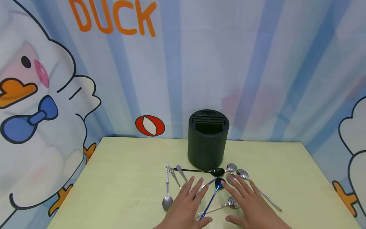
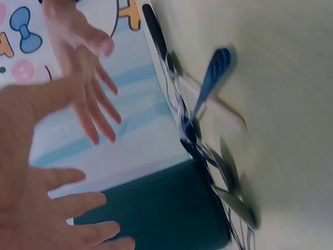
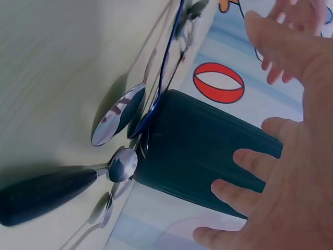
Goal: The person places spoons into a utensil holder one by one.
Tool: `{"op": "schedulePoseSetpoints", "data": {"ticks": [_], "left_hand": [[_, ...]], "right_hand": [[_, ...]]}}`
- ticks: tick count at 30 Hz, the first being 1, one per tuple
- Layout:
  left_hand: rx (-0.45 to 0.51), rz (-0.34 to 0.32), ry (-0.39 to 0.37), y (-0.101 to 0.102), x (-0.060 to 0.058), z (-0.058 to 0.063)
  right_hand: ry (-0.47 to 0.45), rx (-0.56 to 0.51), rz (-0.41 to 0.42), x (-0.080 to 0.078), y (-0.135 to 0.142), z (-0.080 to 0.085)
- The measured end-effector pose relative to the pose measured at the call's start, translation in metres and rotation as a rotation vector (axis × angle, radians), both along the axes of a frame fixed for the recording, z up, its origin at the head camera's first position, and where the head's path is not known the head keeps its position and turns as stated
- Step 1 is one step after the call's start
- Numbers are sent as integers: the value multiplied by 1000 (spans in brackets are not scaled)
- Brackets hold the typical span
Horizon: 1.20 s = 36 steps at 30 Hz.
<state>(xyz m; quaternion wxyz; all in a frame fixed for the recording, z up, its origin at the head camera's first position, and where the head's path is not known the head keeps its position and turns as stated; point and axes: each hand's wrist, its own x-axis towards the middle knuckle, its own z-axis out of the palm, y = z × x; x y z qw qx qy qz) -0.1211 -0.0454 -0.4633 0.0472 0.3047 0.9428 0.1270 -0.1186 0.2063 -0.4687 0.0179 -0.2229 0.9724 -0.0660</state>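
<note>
My left hand [image 1: 186, 206] hovers over the left part of a spread of spoons, its fingers spread and nothing in its grasp. The right hand [image 1: 251, 203] is likewise held out over the right part, palm down and fingers apart. Between them lies a blue spoon [image 1: 211, 202], beside a slotted spoon [image 1: 233, 202]. Left of the left hand is a silver spoon [image 1: 167, 203] with a patterned white handle. A black spoon [image 1: 218, 172] lies crosswise in front of a dark green utensil holder [image 1: 207, 146]. One silver spoon [image 1: 242, 173] reaches out past the right hand.
The pale yellow table [image 1: 128, 178] ends at a striped blue curtain [image 1: 206, 63] with duck drawings. The holder stands upright near the back edge, its top slots facing up. In the right wrist view, a spoon with a thick dark handle [image 3: 49, 192] lies near the others.
</note>
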Motion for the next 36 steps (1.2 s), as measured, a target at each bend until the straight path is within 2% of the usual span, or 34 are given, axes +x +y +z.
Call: {"op": "schedulePoseSetpoints", "data": {"ticks": [4, 6, 10, 14, 19, 22, 26, 31, 34, 36], "left_hand": [[57, 75, -121, 11, 1, 3], [85, 91, -141, 16, 0, 1], [95, 55, -70, 24, -7, -4], [66, 20, 17, 31, -14, -12], [17, 20, 5, 37, -19, -21], [1, 37, -13, 39, -20, -23], [15, 74, -21, 38, -20, -26], [31, 73, 17, 37, -22, -32], [40, 64, 18, 38, -24, -37], [39, 67, -13, 38, -25, -38]], "right_hand": [[60, -28, 82, -8, 2, 3], [125, -53, 142, -13, 4, 3], [221, -109, 242, -27, 5, 2], [266, -102, 303, -39, -3, 1], [281, -83, 391, -48, -17, -3], [268, -73, 404, -51, -23, -7], [235, -122, 395, -55, -26, -16], [173, -194, 399, -61, -29, -25], [194, -194, 412, -63, -32, -29], [230, -185, 423, -64, -34, -32]]}}
